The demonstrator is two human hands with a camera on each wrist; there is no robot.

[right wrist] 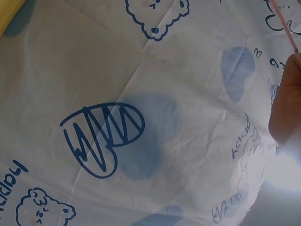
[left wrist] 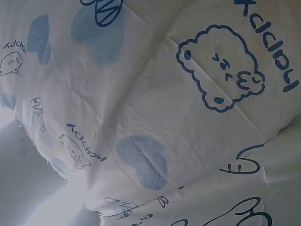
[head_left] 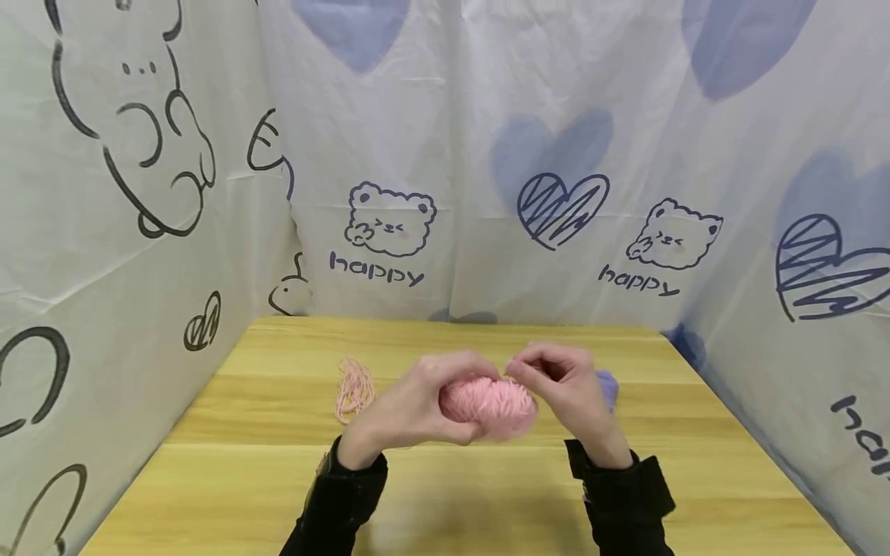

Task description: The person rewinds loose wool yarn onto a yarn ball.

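Observation:
A fluffy ball of pink yarn is held above the table, with my left hand gripping its left side, fingers over the top and thumb underneath. At the ball's upper right, my right hand pinches a strand between thumb and fingertips. The right wrist view catches a taut pink strand running up from that hand. The left wrist view has only the curtain in it, neither hand nor ball.
Loose loops of pink yarn lie on the wooden table to the left. Behind my right hand sits a purple bundle, partly hidden. A white printed curtain surrounds the table at the back and both sides.

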